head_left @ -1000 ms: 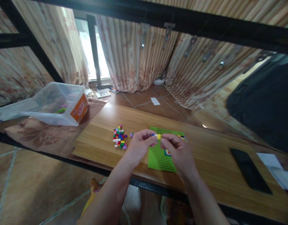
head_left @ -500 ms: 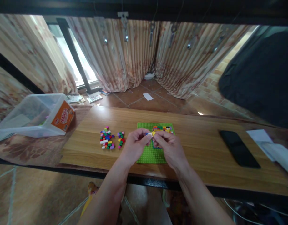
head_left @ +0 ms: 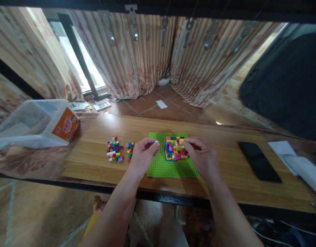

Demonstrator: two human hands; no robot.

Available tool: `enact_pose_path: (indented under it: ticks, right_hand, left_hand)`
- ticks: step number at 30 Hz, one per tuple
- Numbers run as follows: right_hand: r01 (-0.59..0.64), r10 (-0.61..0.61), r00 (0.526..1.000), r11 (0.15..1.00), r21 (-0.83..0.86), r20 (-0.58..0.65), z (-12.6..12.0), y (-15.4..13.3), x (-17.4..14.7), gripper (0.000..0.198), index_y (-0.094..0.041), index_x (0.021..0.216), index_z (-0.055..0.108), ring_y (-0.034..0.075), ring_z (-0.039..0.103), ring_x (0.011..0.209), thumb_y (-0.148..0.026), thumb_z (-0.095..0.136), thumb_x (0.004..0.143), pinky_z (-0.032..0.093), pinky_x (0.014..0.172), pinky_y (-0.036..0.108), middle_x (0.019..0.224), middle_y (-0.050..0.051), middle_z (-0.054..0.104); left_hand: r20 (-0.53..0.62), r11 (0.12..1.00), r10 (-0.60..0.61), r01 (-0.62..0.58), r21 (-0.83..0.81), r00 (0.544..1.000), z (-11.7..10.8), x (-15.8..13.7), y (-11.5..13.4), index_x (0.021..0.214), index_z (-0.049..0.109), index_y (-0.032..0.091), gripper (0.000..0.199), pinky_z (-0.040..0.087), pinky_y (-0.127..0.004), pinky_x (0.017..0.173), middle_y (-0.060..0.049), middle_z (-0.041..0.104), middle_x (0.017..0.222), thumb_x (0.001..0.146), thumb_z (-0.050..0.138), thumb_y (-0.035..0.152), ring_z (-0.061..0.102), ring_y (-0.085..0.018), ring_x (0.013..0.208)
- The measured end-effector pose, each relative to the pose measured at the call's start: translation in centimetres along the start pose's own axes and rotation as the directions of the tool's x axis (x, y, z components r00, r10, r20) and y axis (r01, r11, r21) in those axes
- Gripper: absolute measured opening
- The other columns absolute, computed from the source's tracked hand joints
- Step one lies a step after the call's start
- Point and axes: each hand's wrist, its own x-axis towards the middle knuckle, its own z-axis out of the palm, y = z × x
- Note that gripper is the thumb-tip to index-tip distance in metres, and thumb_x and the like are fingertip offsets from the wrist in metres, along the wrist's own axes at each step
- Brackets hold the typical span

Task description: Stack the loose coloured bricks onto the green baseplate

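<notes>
Wooden tabletop is carrying a green baseplate with a multicoloured brick block standing several layers high on it. Left hand is pinching a small white brick just beside the block; right hand is touching the block's right side, fingers curled. Loose bricks are lying unused to the left, nothing blocking; a black phone is sitting well apart.

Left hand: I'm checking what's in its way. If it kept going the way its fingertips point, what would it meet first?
Probably the multicoloured brick block on the green baseplate. The left hand points right toward it, pinching a small brick. Depth is hard to judge.
</notes>
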Motion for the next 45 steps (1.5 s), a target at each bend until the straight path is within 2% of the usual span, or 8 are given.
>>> enact_pose_path:
  ticks: [3, 8, 14, 25, 32, 35, 39, 45]
  right_hand:
    - [0.019, -0.018, 1.0, 0.999, -0.047, 0.024, 0.1, 0.3, -0.1, 0.015, -0.025, 0.081, 0.074, 0.02, 0.065, 0.084, -0.035, 0.064, 0.084, 0.053, 0.073, 0.036, 0.09, 0.005, 0.07]
    - [0.095, -0.07, 0.985, 0.983, -0.156, 0.159, 0.4, 0.6, -0.3, 0.013, -0.027, 0.084, 0.074, 0.023, 0.063, 0.097, -0.032, 0.063, 0.086, 0.05, 0.088, 0.042, 0.1, 0.006, 0.066]
    - [0.158, -0.111, 0.967, 0.967, -0.202, 0.227, 0.5, 0.8, -0.4, 0.013, -0.028, 0.084, 0.075, 0.026, 0.059, 0.102, -0.031, 0.063, 0.086, 0.049, 0.09, 0.046, 0.104, 0.007, 0.062]
    - [0.075, -0.049, 0.988, 0.981, -0.177, 0.147, 0.8, 0.3, -0.4, 0.009, -0.025, 0.078, 0.073, 0.025, 0.06, 0.1, -0.025, 0.065, 0.081, 0.047, 0.091, 0.046, 0.103, 0.007, 0.064]
    - [0.015, -0.005, 0.996, 0.994, -0.109, 0.087, 0.9, 0.9, -0.1, 0.012, -0.024, 0.082, 0.073, 0.022, 0.062, 0.098, -0.031, 0.063, 0.084, 0.048, 0.091, 0.043, 0.103, 0.007, 0.065]
    - [-0.018, 0.021, 1.0, 0.987, -0.16, 0.015, 1.3, 0.8, -0.2, 0.015, -0.023, 0.087, 0.072, 0.025, 0.061, 0.101, -0.035, 0.064, 0.083, 0.048, 0.091, 0.046, 0.106, 0.009, 0.065]
    - [-0.02, 0.02, 1.0, 0.97, -0.242, -0.005, 2.1, 0.3, -0.6, 0.023, -0.02, 0.096, 0.07, 0.029, 0.056, 0.109, -0.037, 0.067, 0.081, 0.044, 0.096, 0.049, 0.112, 0.013, 0.062]
    - [-0.085, 0.079, 0.996, 0.975, -0.206, -0.037, 2.6, 0.2, -0.6, 0.022, -0.02, 0.093, 0.069, 0.029, 0.056, 0.109, -0.036, 0.07, 0.077, 0.044, 0.097, 0.05, 0.113, 0.013, 0.06]
  left_hand:
    - [0.018, 1.0, -0.002, 0.002, 0.029, 1.0, 0.2, 0.3, -0.6, 0.07, 0.066, 0.016, 0.019, 0.043, -0.023, 0.057, 0.0, 0.065, 0.062, 0.065, 0.077, 0.03, 0.058, -0.011, 0.056]
    - [0.057, 0.999, 0.0, -0.003, 0.05, 0.998, 0.5, 0.6, -1.1, 0.071, 0.066, 0.016, 0.013, 0.045, -0.024, 0.058, -0.001, 0.066, 0.064, 0.069, 0.072, 0.026, 0.06, -0.012, 0.057]
    - [0.163, 0.998, 0.003, -0.013, 0.06, 0.987, 0.9, 0.6, -1.2, 0.075, 0.065, 0.016, 0.014, 0.043, -0.024, 0.057, -0.002, 0.067, 0.066, 0.072, 0.071, 0.029, 0.06, -0.012, 0.058]
    - [0.249, 0.985, 0.024, -0.065, 0.158, 0.968, 1.4, 0.6, -2.4, 0.078, 0.062, 0.016, 0.012, 0.04, -0.021, 0.052, 0.002, 0.061, 0.061, 0.076, 0.065, 0.027, 0.059, -0.011, 0.056]
    - [0.251, 0.98, 0.017, -0.066, 0.186, 0.968, 1.4, 0.6, -2.4, 0.08, 0.06, 0.015, 0.012, 0.041, -0.021, 0.053, 0.003, 0.06, 0.061, 0.078, 0.063, 0.027, 0.058, -0.01, 0.057]
    - [0.251, 0.98, 0.018, -0.067, 0.19, 0.968, 1.5, 0.6, -2.4, 0.08, 0.06, 0.015, 0.012, 0.041, -0.021, 0.053, 0.003, 0.06, 0.061, 0.078, 0.063, 0.026, 0.058, -0.01, 0.056]
    - [0.259, 0.981, 0.027, -0.075, 0.178, 0.966, 1.4, 0.6, -2.4, 0.08, 0.061, 0.015, 0.014, 0.043, -0.022, 0.055, 0.003, 0.06, 0.063, 0.077, 0.064, 0.028, 0.058, -0.01, 0.057]
    - [0.23, 0.979, 0.063, -0.105, 0.176, 0.971, 1.0, 1.0, -2.5, 0.078, 0.062, 0.015, 0.014, 0.041, -0.022, 0.053, 0.003, 0.06, 0.06, 0.077, 0.066, 0.029, 0.057, -0.011, 0.055]
